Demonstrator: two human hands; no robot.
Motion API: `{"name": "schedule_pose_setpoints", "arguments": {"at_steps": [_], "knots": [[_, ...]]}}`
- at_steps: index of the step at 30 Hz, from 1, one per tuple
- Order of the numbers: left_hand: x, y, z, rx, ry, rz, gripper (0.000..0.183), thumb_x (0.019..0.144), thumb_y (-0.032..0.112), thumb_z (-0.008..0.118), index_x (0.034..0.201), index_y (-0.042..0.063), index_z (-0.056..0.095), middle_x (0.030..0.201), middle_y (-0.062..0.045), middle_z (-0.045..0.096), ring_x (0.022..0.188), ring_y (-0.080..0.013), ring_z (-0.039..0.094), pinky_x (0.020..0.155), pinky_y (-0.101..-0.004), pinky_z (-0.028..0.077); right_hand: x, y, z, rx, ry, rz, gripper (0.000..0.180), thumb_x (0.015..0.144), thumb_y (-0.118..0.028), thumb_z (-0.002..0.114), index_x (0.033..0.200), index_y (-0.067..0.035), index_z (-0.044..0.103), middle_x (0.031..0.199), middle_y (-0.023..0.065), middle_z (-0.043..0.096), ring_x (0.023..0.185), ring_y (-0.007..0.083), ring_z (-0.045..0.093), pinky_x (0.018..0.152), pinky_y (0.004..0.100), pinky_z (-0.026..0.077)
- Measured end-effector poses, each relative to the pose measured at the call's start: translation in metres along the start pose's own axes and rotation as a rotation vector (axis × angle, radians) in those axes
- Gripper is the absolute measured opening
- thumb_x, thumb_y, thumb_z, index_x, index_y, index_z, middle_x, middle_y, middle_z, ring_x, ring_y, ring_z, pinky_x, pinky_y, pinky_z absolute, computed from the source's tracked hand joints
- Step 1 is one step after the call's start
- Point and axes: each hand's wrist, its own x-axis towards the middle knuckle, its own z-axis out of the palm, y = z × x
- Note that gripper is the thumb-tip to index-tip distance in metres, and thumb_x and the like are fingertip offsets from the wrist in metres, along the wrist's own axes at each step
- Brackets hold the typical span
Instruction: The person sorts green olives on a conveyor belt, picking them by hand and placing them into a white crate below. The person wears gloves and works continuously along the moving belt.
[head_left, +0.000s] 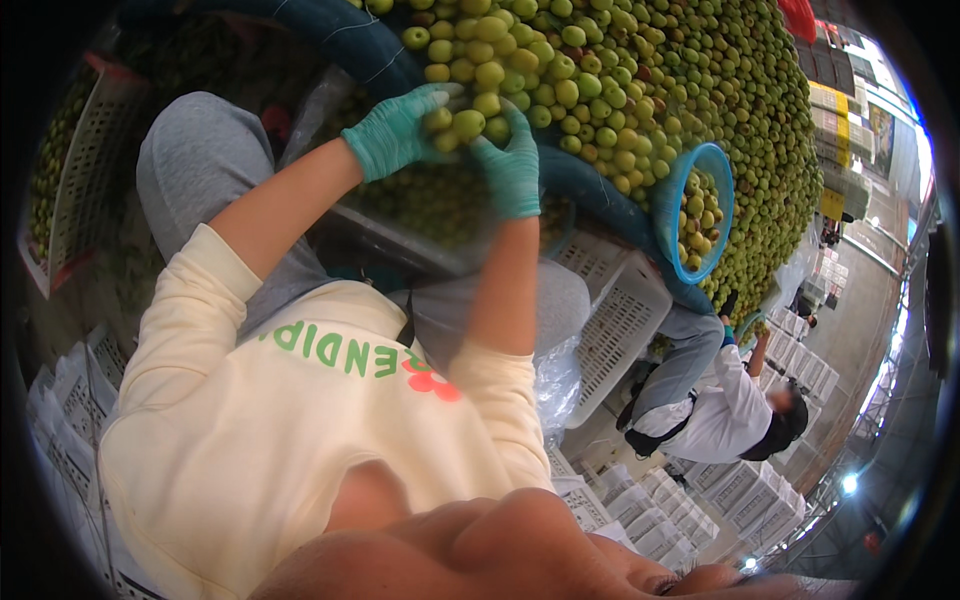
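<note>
Small round green fruits that look like fresh jujubes (469, 125) are cupped between my two hands. My left hand (397, 127), in a green knit glove, bears on them from the left. From the right, my right hand (510, 161) in a matching glove closes around the same handful, thumb and fingers partly blurred. Both hands are over the dark blue padded rim (592, 184) at the near edge of a large heap of jujubes (600, 82). Below them is a plastic-lined crate (405, 244) with more fruit in it, partly hidden by my arms.
A blue plastic basket (664, 199) with jujubes rests on the heap at right. White perforated crates (622, 322) stand beside my knee, another fruit-filled crate (82, 172) at far left. A co-worker (712, 420) sits farther along the rim. Stacked crates (660, 517) stand behind.
</note>
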Motion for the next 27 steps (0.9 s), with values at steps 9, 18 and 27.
{"name": "schedule_pose_setpoints", "arguments": {"at_steps": [9,18,27], "knots": [[-0.005,0.010,0.004,-0.020,-0.060,-0.132,0.049,0.100,0.034,0.039,0.138,0.002,0.041,0.133,-0.014,0.051,0.116,-0.0255,0.056,0.090,-0.0431,0.054,-0.035,-0.002,-0.015,0.596,-0.147,0.051,0.062,0.082,-0.007,0.064,0.137,0.004,0.039,0.128,0.0179,0.051,0.113,0.0266,0.056,0.092,0.0362,0.052],[-0.003,-0.003,-0.012,-0.009,-0.195,-0.218,0.047,0.098,0.033,0.044,0.133,0.001,0.049,0.123,-0.012,0.058,0.112,-0.0215,0.058,0.093,-0.0353,0.052,-0.065,0.000,-0.022,0.982,-0.250,0.121,0.059,0.083,-0.001,0.060,0.137,0.006,0.038,0.133,0.0203,0.048,0.122,0.0305,0.051,0.100,0.0405,0.047],[-0.003,-0.003,-0.014,0.385,-0.165,-0.239,0.050,0.095,0.040,0.049,0.131,0.006,0.052,0.125,-0.013,0.058,0.111,-0.0206,0.057,0.094,-0.0350,0.048,-0.078,0.012,-0.016,0.535,-0.067,0.072,0.060,0.084,0.005,0.059,0.139,0.002,0.037,0.129,0.0184,0.051,0.115,0.0269,0.055,0.101,0.0327,0.045]]}}
